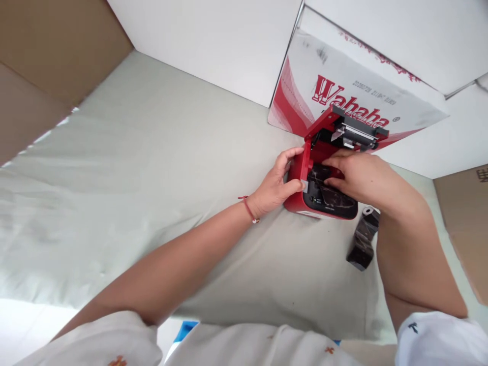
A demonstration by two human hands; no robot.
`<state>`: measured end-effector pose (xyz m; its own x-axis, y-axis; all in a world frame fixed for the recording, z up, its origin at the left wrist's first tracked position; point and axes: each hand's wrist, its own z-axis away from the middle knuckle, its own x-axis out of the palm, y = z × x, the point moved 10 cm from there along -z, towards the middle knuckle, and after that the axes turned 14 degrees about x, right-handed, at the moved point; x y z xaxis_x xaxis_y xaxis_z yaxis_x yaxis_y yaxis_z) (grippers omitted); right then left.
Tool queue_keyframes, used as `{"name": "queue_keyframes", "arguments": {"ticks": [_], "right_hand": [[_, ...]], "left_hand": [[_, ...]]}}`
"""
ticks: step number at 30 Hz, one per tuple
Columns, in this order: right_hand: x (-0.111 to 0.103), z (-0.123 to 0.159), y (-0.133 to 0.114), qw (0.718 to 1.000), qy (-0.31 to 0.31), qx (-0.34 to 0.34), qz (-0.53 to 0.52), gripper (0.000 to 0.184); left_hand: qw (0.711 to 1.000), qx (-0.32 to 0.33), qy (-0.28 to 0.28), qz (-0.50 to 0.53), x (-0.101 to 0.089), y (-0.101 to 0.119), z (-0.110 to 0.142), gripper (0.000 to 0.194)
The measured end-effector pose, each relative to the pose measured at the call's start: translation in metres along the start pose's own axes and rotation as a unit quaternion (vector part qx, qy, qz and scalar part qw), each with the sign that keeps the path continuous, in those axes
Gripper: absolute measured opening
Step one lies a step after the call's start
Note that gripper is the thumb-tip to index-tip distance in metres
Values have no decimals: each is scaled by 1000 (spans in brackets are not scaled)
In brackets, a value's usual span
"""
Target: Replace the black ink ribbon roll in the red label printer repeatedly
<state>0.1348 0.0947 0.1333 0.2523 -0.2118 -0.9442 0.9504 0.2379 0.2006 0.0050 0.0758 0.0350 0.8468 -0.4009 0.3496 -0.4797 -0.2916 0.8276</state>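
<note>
A small red label printer [296,203] stands on the cloth with its lid [353,133] raised, showing a dark roller underneath. My left hand [277,183] grips its left side, thumb on the grey piece at the edge and fingers along the red wall. Inside the bay, black label paper with a marbled pattern [337,199] lies across the front. My right hand [360,175] reaches into the bay from the right, its thumb and fingers bent around the dark label roll, which it mostly hides.
A second black marbled label roll [368,210] with a loose strip lies right of the printer, beside my right forearm. Behind stands a white and red Wahaha carton [305,76]. Brown cardboard [57,56] borders the left, more cardboard [467,223] the right. Pale cloth [171,142] covers the surface.
</note>
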Motion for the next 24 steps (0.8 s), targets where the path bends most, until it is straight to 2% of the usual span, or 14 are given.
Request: {"name": "queue_keyframes", "arguments": {"ticks": [3, 7, 11, 15, 17, 21, 24], "right_hand": [[6, -2, -2, 999, -27, 33, 28, 41], [0, 1, -6, 997, -27, 60, 37, 43], [0, -5, -13, 995, -19, 78, 51, 35], [-3, -4, -13, 996, -8, 88, 8, 31], [-17, 10, -4, 994, 18, 95, -49, 28], [-69, 65, 36, 969, 125, 128, -174, 25], [-76, 82, 51, 968, 117, 113, -190, 26]], "left_hand": [[1000, 1, 4, 3, -1, -1, 1, 76], [1000, 10, 14, 8, -1, -2, 0, 74], [1000, 1, 16, 9, 0, -5, -1, 75], [1000, 1, 10, 5, 0, -4, -2, 74], [1000, 2, 7, 5, 0, -5, -2, 73], [1000, 2, 14, 4, -1, -5, -1, 73], [1000, 0, 15, -1, -2, -7, -1, 73]]}}
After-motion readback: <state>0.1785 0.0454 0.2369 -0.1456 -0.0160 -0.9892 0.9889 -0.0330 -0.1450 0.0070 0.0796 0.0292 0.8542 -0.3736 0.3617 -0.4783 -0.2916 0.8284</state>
